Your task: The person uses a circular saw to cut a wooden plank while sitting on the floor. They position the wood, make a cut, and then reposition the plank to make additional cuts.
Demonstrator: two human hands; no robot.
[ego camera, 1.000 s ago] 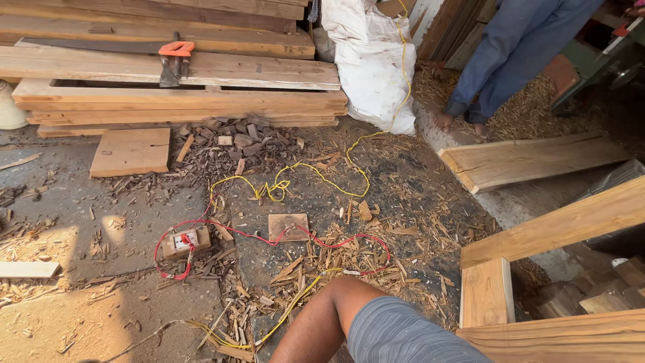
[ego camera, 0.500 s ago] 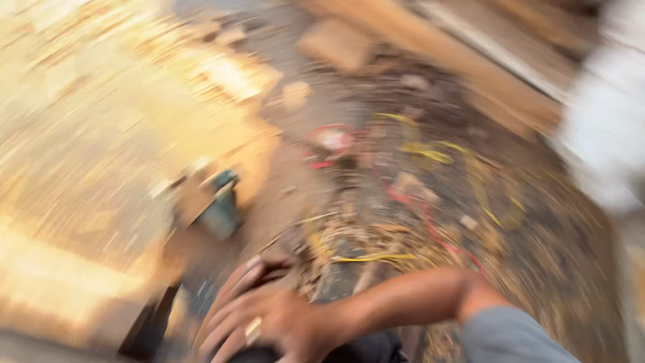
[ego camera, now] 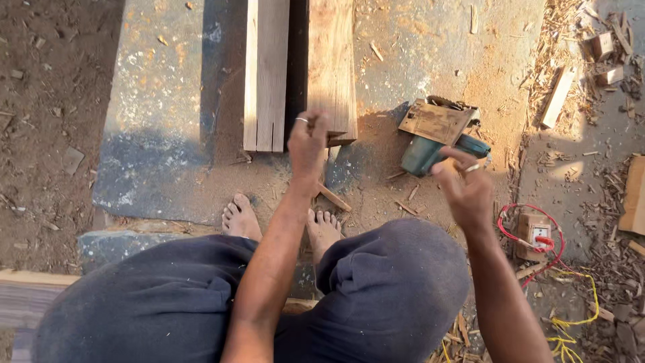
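my left hand (ego camera: 308, 142) gripped the right plank (ego camera: 331, 67) end, fingers curled; right hand (ego camera: 465, 188), fingers loosely spread, hovered by the power planer (ego camera: 437, 138) at 2 o'clock, so grasping it seemed next.

So the ground here is a sawdust-covered concrete slab (ego camera: 161, 134), with bare dirt (ego camera: 47, 121) down the left of the frame. Two wooden planks (ego camera: 269, 67) lie side by side on the slab at top centre, running up out of frame. Right of them, upper right of centre, a teal power tool (ego camera: 437, 138) lies tipped over in the sawdust. Wood scraps and offcuts (ego camera: 557, 94) litter the far right edge. Lower right there's a small wooden socket box (ego camera: 534, 232) with red wire, and a yellow cord (ego camera: 571, 329) below it.
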